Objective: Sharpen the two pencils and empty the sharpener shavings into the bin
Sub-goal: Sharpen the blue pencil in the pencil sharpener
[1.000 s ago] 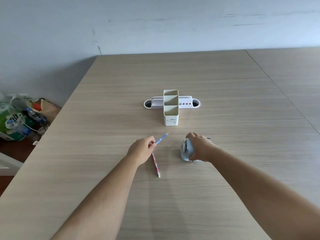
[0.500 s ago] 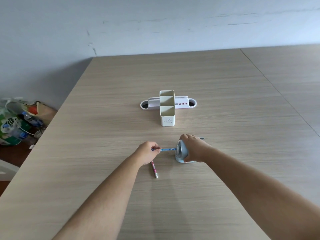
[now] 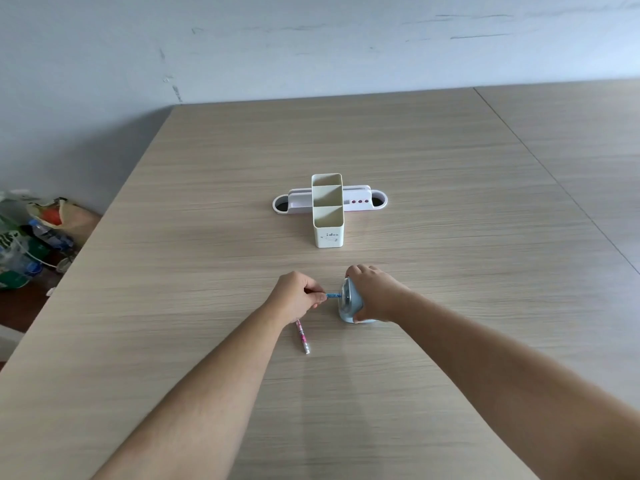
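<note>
My left hand [image 3: 298, 296] pinches a blue pencil [image 3: 333, 295] that lies level, its tip end inside the front hole of a pale blue sharpener [image 3: 350, 301]. Only a short piece of the pencil shows between my fingers and the sharpener. My right hand [image 3: 375, 292] grips the sharpener from the right and holds it down on the wooden table [image 3: 450, 237]. A pink patterned pencil [image 3: 302, 336] lies flat on the table just below my left hand, partly hidden by it.
A cream three-slot pencil holder [image 3: 328, 216] stands behind the hands, with a white oblong organiser [image 3: 363, 201] lying across behind it. On the floor at the left lies a pile of bags and plastic bottles [image 3: 27, 237]. A wall runs along the table's far edge.
My left hand swung the blue pencil from pointing up-right to level and pushed it into the sharpener; less pencil shows now. My right hand stayed on the sharpener.
</note>
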{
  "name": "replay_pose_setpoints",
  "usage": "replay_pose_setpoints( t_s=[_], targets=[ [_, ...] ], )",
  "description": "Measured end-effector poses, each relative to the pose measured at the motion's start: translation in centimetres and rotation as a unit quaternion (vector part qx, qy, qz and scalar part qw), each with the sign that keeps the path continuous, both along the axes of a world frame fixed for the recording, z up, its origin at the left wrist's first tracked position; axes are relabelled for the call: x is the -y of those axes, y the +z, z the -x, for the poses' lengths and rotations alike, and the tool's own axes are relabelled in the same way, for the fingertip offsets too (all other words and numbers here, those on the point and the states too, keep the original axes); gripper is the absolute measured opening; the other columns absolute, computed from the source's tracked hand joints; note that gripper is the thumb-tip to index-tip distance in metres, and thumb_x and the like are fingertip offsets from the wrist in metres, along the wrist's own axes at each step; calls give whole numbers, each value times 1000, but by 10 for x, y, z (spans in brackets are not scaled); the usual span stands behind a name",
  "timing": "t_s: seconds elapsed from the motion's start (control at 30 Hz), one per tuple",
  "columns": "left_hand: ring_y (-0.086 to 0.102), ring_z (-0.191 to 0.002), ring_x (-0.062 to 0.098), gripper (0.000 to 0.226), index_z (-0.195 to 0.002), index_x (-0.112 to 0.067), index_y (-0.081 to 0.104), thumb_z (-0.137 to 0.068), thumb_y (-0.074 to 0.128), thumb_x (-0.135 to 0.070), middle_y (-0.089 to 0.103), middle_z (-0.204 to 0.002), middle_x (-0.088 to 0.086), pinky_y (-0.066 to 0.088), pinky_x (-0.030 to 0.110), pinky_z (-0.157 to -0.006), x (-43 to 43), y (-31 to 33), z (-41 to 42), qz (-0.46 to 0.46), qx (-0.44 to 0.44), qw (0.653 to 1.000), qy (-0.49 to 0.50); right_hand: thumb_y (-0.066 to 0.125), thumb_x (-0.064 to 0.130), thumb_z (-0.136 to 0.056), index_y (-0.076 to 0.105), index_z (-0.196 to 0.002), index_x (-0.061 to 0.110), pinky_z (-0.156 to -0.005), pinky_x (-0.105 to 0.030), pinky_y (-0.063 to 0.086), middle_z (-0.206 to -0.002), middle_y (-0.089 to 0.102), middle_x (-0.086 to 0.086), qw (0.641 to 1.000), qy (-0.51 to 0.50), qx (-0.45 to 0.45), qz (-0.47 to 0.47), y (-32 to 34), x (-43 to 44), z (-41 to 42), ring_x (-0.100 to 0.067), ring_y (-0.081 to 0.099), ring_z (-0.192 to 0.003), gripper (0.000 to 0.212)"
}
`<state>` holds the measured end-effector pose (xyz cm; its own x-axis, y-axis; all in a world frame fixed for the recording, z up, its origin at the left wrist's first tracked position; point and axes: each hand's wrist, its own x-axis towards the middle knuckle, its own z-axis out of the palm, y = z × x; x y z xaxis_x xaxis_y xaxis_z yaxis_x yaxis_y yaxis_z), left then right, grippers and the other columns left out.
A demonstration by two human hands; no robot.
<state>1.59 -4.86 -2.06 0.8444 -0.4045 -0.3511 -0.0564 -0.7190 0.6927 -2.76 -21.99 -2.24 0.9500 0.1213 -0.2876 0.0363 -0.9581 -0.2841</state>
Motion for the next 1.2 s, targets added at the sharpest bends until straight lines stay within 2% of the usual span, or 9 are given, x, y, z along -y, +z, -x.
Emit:
replay_pose_setpoints(
  t_s=[0.13,0.23,0.3,0.4,0.53,0.67,0.87,1.07,1.2],
  targets=[
    [59,-79,13,16,-102,-16,73,-88,69,-20,68,-87,-1,44,21,-71,-3,2,-2,-33,5,999,-20,82,37,-60,33,-134,11,-101,-35,38,-133,48,-7,996,-14,-30,-85,11,3,3,-25,43,-122,92],
    [54,-109,15,64,-133,-31,49,-76,76,-26,57,-117,-3,46,30,-95,0,10,-5,-42,-36,997,-61,64,38,-82,35,-137,14,-100,-33,37,-136,49,-5,970,-133,18,-203,25,31,7,-24,46,-123,66],
    [42,-130,18,95,-144,-37,29,-65,81,-37,46,-137,-4,38,39,-108,12,19,-5,-101,36,986,-129,48,24,-92,46,-127,13,-94,-31,38,-131,55,-9,958,-206,63,-192,22,60,15,-26,51,-118,37],
    [34,-138,19,112,-147,-30,25,-54,82,-56,36,-150,-4,33,40,-112,50,24,6,-185,189,938,-224,42,10,-89,62,-110,12,-84,-25,40,-118,64,-12,971,-205,-5,-123,3,75,36,-26,58,-108,30],
    [52,-120,25,81,-125,-11,45,-61,86,-38,52,-131,7,42,36,-98,91,8,27,-265,254,893,-260,45,13,-85,70,-94,14,-73,-24,41,-101,71,-9,976,-166,-71,-118,-20,57,53,-25,61,-91,26],
    [57,-109,27,61,-117,-5,46,-69,80,-22,58,-119,12,45,33,-90,99,-2,31,-295,274,888,-221,45,15,-89,67,-91,9,-76,-34,45,-94,69,-11,985,-118,-65,-108,-12,55,69,-27,58,-87,23],
    [58,-106,26,63,-115,-7,48,-64,82,-21,60,-116,9,45,33,-89,95,-6,31,-275,297,887,-223,47,10,-90,69,-94,9,-76,-28,44,-90,69,-8,995,-60,2,-81,44,73,34,-20,56,-81,23],
    [56,-107,25,61,-113,-10,48,-64,81,-22,60,-116,7,45,33,-87,96,-10,31,-254,288,902,-199,46,11,-91,66,-94,2,-84,-36,45,-101,66,-16,993,-107,15,-36,-15,71,9,-32,57,-101,22],
    [56,-109,26,67,-118,-6,47,-65,84,-23,58,-119,10,45,33,-93,98,-10,31,-262,283,902,-193,45,18,-94,68,-97,7,-87,-33,42,-98,66,-13,1000,11,4,-21,-17,65,60,-28,53,-99,25]
  ],
)
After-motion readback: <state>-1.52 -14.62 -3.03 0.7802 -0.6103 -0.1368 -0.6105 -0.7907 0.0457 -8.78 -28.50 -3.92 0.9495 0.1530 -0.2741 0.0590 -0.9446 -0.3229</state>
